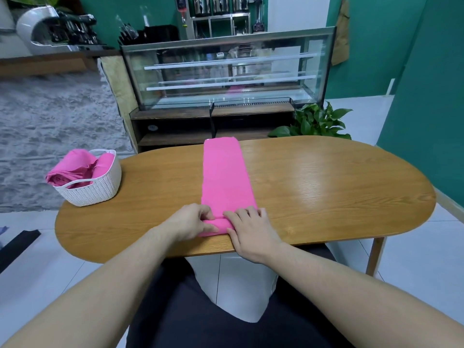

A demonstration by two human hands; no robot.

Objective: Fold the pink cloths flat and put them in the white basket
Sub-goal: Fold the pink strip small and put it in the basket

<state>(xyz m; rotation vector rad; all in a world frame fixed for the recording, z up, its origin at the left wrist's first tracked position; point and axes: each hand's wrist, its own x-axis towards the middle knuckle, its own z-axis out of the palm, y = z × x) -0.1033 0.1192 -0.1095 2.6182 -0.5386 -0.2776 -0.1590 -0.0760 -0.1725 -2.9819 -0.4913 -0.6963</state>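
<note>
Both forearms reach forward to the table's (pixel 326 187) near edge. The left hand (pixel 192 221) and right hand (pixel 251 229) grip the near end of the pink cloth (pixel 226 177), fingers curled over a small roll there. The cloth lies as a long strip running to the far edge. Bare wood spreads to the right. The white basket (pixel 100 187), holding more pink cloths (pixel 75 169), sits at the far left corner.

Walls: green (pixel 426 71).
Floor: pale tiles (pixel 414 259), grey shaggy rug (pixel 50 116) at the left.
Furniture: oval wooden table (pixel 326 192); behind it a glass display case (pixel 226 71).
Plant: green leaves (pixel 316 121) beside the case.
Light: reflection on the table top.
</note>
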